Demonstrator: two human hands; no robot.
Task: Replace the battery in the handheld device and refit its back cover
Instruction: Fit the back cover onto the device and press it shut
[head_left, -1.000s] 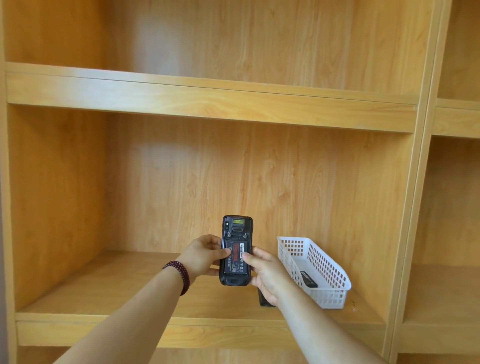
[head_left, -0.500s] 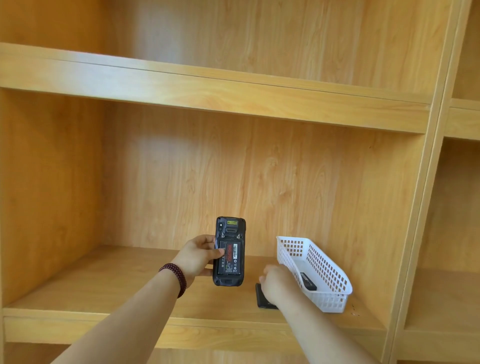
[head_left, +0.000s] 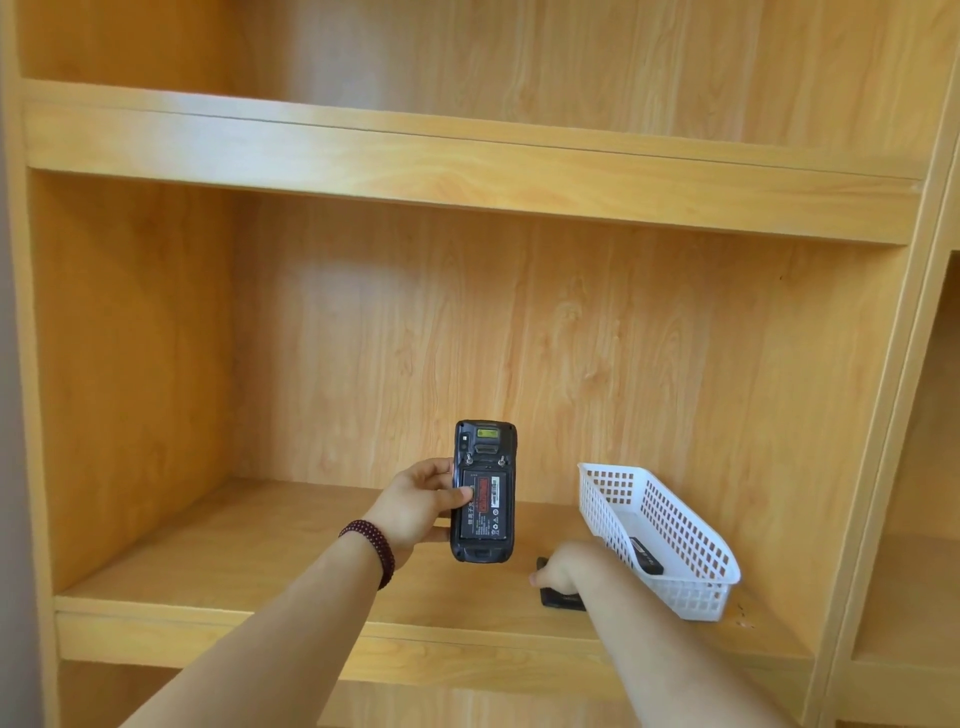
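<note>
Left hand (head_left: 415, 506) grips handheld device (head_left: 483, 491) upright over wooden shelf (head_left: 249, 561), battery (head_left: 485, 503) exposed under thumb; right hand (head_left: 563, 574) rests on black back cover (head_left: 558, 600) beside white basket (head_left: 670, 540) holding a spare battery (head_left: 647, 557), finger pose hidden by the wrist.

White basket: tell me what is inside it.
One dark, flat, bar-like object lies on the floor of the white basket, near its front end. What it is cannot be told. The near wall hides the floor's front strip.
</note>
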